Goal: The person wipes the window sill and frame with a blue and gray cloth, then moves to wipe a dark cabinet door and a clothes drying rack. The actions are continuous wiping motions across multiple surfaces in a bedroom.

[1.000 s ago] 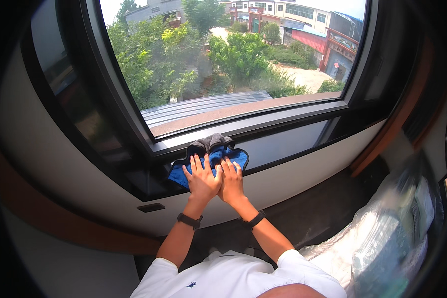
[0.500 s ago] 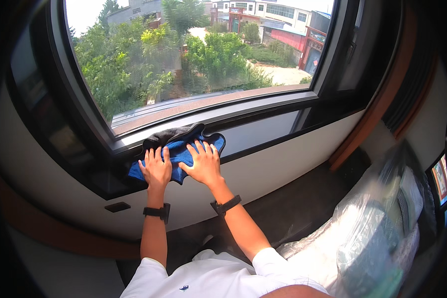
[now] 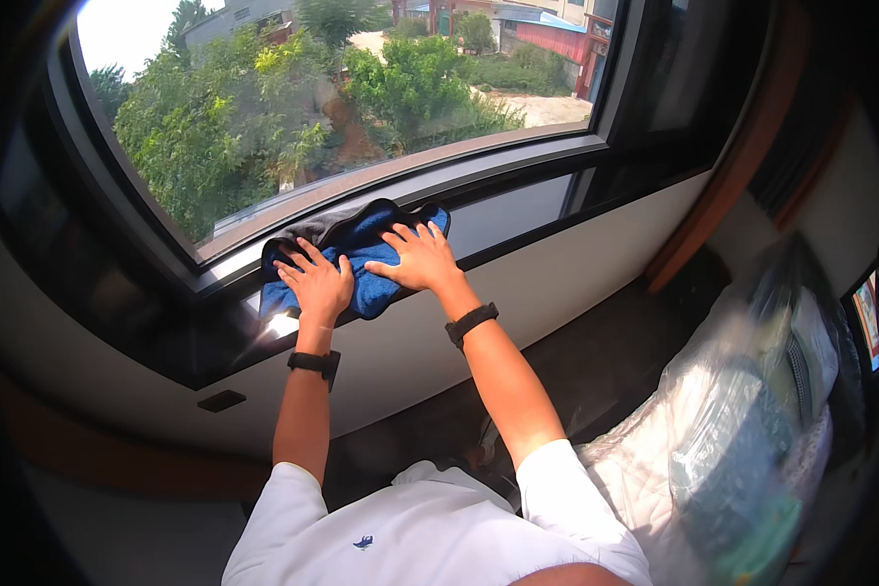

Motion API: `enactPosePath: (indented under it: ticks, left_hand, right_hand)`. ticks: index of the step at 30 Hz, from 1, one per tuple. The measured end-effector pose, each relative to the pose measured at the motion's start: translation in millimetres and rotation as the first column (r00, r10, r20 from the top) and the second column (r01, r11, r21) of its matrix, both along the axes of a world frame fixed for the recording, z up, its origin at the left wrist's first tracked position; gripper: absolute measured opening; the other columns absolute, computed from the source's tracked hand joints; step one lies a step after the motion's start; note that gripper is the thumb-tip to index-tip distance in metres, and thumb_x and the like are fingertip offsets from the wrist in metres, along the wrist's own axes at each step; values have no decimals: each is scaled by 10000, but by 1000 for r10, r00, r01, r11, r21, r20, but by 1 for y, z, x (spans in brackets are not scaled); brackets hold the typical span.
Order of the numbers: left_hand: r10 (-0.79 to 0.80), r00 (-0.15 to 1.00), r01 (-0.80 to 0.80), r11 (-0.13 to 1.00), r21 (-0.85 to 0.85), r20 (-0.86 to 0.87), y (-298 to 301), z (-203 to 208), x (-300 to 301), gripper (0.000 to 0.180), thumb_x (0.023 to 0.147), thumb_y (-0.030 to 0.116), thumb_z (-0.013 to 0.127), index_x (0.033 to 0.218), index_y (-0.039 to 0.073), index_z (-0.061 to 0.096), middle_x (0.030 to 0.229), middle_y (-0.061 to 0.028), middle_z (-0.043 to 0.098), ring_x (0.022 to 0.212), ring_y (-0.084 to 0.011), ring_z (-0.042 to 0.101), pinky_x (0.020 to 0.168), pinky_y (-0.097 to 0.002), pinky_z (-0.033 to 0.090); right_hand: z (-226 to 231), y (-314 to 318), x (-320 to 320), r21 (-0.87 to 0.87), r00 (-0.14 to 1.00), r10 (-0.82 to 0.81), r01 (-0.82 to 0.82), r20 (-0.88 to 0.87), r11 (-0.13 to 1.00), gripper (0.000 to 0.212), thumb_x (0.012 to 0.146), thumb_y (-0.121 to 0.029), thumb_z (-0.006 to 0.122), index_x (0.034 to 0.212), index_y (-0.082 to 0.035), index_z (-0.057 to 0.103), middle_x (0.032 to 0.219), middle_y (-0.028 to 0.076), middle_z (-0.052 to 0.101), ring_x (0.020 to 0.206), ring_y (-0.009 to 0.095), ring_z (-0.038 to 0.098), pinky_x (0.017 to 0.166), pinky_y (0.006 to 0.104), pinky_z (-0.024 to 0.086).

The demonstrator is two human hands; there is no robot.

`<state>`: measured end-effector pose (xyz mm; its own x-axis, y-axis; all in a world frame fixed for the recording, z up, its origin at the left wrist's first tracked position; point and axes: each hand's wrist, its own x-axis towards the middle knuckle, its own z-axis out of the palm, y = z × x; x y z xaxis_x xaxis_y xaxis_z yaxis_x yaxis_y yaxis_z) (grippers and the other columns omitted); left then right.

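A cloth [image 3: 361, 246], blue on one face and grey on the other with a dark edging, lies rumpled on the glossy black windowsill [image 3: 523, 207]. My left hand [image 3: 318, 283] presses flat on its left part, fingers spread. Further right, my right hand [image 3: 422, 260] rests on the cloth too, its fingers stretched out and apart. The grey fold of the cloth lies up against the lower bar of the window frame [image 3: 527, 156]. Both palms are turned down, so what is under them is hidden.
The window pane [image 3: 264, 127] rises behind the sill, with trees and buildings outside. A white wall [image 3: 547, 273] drops below the sill. To my right stand bundles wrapped in clear plastic [image 3: 713, 439], and a brown upright trim [image 3: 742, 146] borders the window recess.
Both hands and the cloth have slid a little to the right along the sill. A bright patch of sunlight now shows on the sill at the cloth's left. The view has shifted slightly.
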<state>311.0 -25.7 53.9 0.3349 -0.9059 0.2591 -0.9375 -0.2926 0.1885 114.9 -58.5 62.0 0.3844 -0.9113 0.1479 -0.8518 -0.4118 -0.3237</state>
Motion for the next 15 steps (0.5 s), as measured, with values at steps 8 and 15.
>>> enactPosePath:
  ticks: [8, 15]
  left_hand:
    - [-205, 974, 215, 971, -109, 99, -42, 1, -35, 920, 896, 536, 580, 1612, 101, 200, 1616, -286, 184, 1498, -582, 0, 1151, -745, 33]
    - [-133, 990, 134, 990, -45, 39, -4, -12, 35, 798, 958, 502, 520, 1644, 304, 162, 1712, -132, 114, 1587, -320, 40, 1181, -686, 149]
  right_hand:
    - [15, -6, -47, 94, 970, -229, 236, -84, 967, 963, 852, -868, 415, 1580, -238, 390, 1667, 155, 264, 1555, 429, 111, 1242, 586, 58]
    - [-26, 59, 65, -89, 989, -149, 150, 16, 985, 773, 1021, -586, 382, 1602, -83, 298, 1662, 258, 189, 1521, 534, 82, 1212, 650, 55]
